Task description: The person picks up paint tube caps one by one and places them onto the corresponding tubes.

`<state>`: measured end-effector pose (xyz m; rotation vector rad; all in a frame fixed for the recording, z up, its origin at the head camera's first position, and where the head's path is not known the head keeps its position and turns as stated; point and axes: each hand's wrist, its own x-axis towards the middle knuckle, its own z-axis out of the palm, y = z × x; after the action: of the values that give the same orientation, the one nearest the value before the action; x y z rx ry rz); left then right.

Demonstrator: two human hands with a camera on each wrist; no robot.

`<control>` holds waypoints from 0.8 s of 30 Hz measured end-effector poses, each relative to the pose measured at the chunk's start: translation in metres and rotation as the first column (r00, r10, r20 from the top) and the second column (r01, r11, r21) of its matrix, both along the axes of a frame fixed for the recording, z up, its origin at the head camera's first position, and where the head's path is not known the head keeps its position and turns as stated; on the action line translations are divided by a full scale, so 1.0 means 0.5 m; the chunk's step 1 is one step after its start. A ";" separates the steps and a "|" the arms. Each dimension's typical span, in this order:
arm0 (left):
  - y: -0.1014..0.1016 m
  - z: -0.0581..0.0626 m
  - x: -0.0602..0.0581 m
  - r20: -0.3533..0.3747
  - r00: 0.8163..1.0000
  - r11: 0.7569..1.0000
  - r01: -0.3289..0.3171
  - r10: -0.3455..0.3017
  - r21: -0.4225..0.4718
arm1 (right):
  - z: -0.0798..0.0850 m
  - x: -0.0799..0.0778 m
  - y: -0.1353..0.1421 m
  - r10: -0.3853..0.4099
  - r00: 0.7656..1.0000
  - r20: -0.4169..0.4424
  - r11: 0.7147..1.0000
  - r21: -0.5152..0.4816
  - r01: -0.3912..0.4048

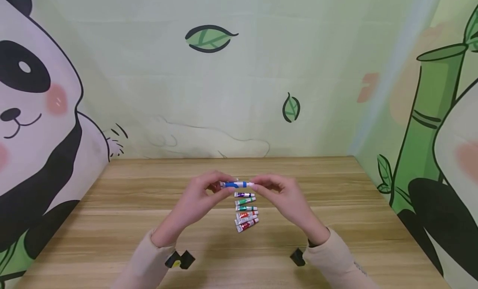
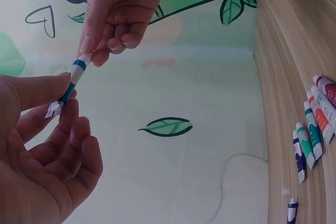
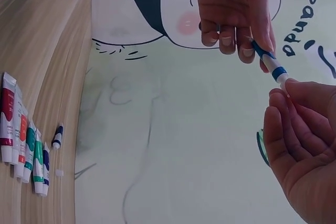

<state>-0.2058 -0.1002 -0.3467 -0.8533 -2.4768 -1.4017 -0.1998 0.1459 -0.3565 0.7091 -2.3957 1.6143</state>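
A blue and white paint tube point(image 1: 236, 184) is held level above the table between both hands. My left hand point(image 1: 199, 197) pinches its flat crimped end between thumb and fingers. At the other end, the thumb and fingertips of my right hand point(image 1: 285, 197) pinch the white cap end point(image 2: 84, 57). In the right wrist view, the tube's blue band point(image 3: 279, 72) shows between the two hands. Below the hands, several paint tubes point(image 1: 246, 208) in purple, green, orange and red lie in a column on the wooden table point(image 1: 149, 197).
Beyond the column lie a dark blue tube point(image 3: 57, 136) and a small white piece point(image 3: 59, 172), both largely hidden by the hands in the head view. A cloth printed with pandas, leaves and bamboo point(image 1: 429, 127) surrounds the table.
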 end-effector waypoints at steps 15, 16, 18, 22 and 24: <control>0.004 0.002 0.007 0.039 0.999 0.999 0.016 -0.014 -0.029 | -0.009 0.001 -0.001 0.003 0.998 0.067 1.000 -0.018 -0.002; 0.005 0.002 0.007 0.041 0.999 0.999 0.018 -0.016 -0.028 | -0.009 0.001 -0.001 0.007 0.997 0.074 1.000 -0.023 -0.005; 0.006 0.001 0.008 0.041 0.999 1.000 0.019 -0.018 -0.023 | -0.010 0.001 -0.001 0.014 0.996 0.088 0.999 -0.031 -0.011; 0.011 -0.002 0.010 0.038 0.999 1.000 0.013 -0.013 -0.008 | -0.011 0.001 0.000 0.030 0.994 0.107 0.999 -0.047 -0.025; 0.014 -0.003 0.011 0.032 0.999 1.000 0.010 -0.010 -0.001 | -0.011 0.001 0.000 0.033 0.993 0.113 0.998 -0.054 -0.027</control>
<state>-0.2001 -0.0933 -0.3481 -0.8507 -2.5003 -1.4290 -0.1994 0.1458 -0.3621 0.6641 -2.4214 1.7684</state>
